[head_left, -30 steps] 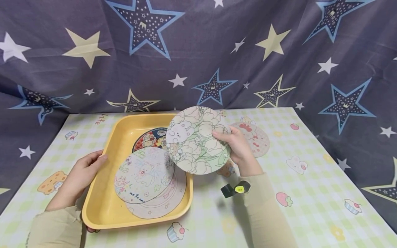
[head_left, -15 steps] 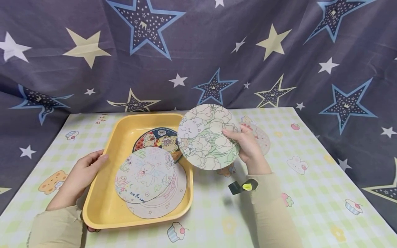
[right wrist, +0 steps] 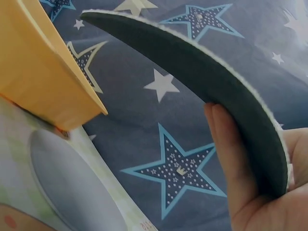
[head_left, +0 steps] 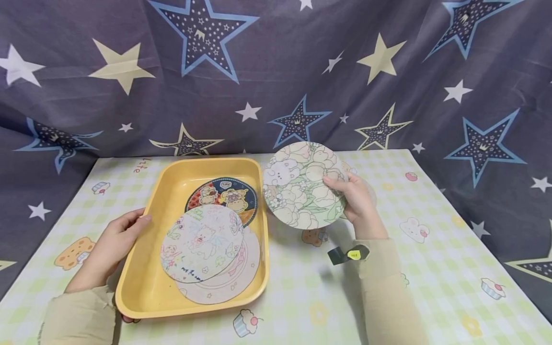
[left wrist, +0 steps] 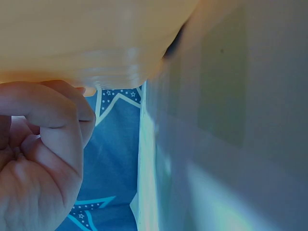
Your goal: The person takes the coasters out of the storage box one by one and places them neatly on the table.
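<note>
Nearer, the left hand (head_left: 113, 242), curled, grips the left side of the yellow tray (head_left: 151, 282), while farther off the right hand (head_left: 359, 201) pinches the round tulip-print disc (head_left: 304, 189) by its right edge between thumb and fingers, above the surface (head_left: 431, 273) just right of the tray.

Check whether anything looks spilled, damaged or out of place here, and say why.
Nothing looks spilled or damaged. In the yellow tray, the pale bear mat lies across parts of the blue-rimmed mat and the pinkish mat: an uneven overlap rather than a neat stack.
</note>
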Demonstrator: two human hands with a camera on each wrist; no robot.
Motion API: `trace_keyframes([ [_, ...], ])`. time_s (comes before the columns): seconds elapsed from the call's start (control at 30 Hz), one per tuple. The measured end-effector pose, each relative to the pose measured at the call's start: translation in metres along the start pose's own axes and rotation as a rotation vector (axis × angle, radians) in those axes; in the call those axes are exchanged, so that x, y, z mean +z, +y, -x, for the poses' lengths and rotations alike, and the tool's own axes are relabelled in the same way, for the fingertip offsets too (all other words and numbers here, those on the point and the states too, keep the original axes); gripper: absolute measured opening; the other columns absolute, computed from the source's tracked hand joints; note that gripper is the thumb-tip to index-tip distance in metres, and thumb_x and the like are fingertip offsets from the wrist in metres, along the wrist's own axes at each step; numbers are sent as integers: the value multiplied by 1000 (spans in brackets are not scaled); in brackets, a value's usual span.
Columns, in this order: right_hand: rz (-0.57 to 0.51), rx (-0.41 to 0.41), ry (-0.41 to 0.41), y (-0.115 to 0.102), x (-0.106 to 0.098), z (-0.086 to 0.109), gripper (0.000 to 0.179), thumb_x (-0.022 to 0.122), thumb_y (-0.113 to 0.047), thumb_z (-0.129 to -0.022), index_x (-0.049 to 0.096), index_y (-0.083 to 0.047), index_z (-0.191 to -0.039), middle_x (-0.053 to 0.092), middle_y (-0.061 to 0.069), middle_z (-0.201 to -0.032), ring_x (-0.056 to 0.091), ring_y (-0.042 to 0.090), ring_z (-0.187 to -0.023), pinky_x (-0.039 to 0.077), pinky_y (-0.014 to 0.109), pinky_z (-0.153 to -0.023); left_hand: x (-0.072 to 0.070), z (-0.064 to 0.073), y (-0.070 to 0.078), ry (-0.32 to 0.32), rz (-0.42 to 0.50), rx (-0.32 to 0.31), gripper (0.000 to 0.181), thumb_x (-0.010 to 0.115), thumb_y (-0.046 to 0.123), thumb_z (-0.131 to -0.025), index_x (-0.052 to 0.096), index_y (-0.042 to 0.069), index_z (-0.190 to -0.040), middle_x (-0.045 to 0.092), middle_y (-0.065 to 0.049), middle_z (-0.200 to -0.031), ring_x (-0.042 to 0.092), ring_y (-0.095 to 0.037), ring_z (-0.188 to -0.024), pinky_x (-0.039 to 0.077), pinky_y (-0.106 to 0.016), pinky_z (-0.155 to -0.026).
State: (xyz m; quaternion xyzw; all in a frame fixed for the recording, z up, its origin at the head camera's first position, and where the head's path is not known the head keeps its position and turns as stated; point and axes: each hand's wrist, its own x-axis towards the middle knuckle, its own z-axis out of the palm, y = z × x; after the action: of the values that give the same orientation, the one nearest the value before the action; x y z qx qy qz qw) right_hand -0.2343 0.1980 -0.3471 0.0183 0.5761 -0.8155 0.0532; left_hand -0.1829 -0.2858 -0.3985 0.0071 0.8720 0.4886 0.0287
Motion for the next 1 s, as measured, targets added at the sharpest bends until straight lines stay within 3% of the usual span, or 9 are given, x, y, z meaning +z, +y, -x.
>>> trace_keyframes([
  [0.3,38,-16,63,-5,-15,0,19,62,2,-93,67,-13,-102,74,-2,-86,73,11,-73,60,24,-68,-1,1,-1,-4,10,4,65,39,37,-107,31,-13,-148,50,-35,-132,63,6,-85,59,-21,-70],
  [1.0,-65,-5,115,-7,-40,0,18,63,2,-93,70,-14,-96,75,-1,-85,73,11,-73,60,23,-67,-1,1,0,-2,9,-1,66,40,37,-107,31,-13,-148,53,-33,-128,64,4,-83,59,-23,-69],
])
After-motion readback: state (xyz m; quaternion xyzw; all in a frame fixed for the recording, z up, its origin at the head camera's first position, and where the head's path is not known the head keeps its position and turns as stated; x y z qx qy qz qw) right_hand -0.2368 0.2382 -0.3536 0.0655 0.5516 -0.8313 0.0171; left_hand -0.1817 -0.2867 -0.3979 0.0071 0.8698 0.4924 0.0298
